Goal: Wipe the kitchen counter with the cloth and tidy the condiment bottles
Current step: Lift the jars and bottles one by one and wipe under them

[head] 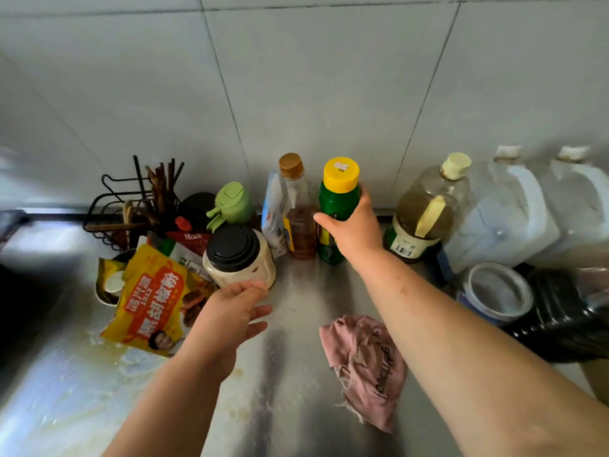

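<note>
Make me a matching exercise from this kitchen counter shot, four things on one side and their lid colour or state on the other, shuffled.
Things:
1. green bottle
2. amber bottle
3. white jar
4. pink cloth

Descriptions:
A. black lid
B. lying crumpled on the counter
C. yellow cap, gripped by the right hand
D. brown cap

Pairs: 1-C, 2-D, 3-A, 4-B

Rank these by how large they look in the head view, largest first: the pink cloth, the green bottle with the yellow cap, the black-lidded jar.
1. pink cloth, though it lies nearer the camera.
2. and 3. green bottle and black-lidded jar: too alike to rank, and the right hand covers part of the bottle.
</note>
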